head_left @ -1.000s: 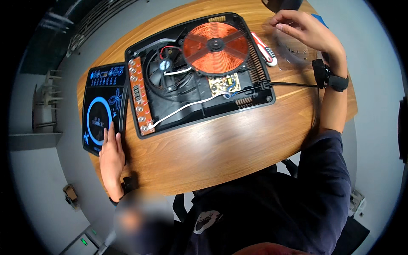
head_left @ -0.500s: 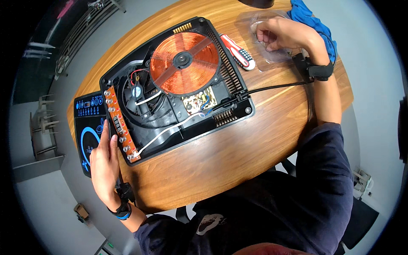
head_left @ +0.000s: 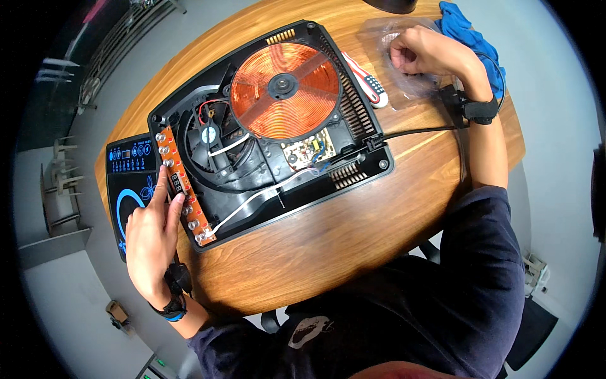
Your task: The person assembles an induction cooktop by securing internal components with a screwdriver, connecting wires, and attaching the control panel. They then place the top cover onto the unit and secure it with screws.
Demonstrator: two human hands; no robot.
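An opened induction cooker base lies on the wooden table, its copper coil and fan exposed. Along its left side runs an orange control board with a small display. My left hand touches this board, index finger and thumb stretched out and apart; its other fingers are partly hidden. At the far right, my right hand is over a clear plastic tray, fingers curled together. Whatever they may hold is hidden.
The black cooktop panel with blue markings lies left of the base. A red-and-white handled tool lies between base and tray. A blue cloth and a dark round object are at the back. A black cord leads right.
My left hand has moved from the base's left edge onto the control board. The cooker base has shifted slightly right, closer to the tool. My right hand's fingers have curled in more.
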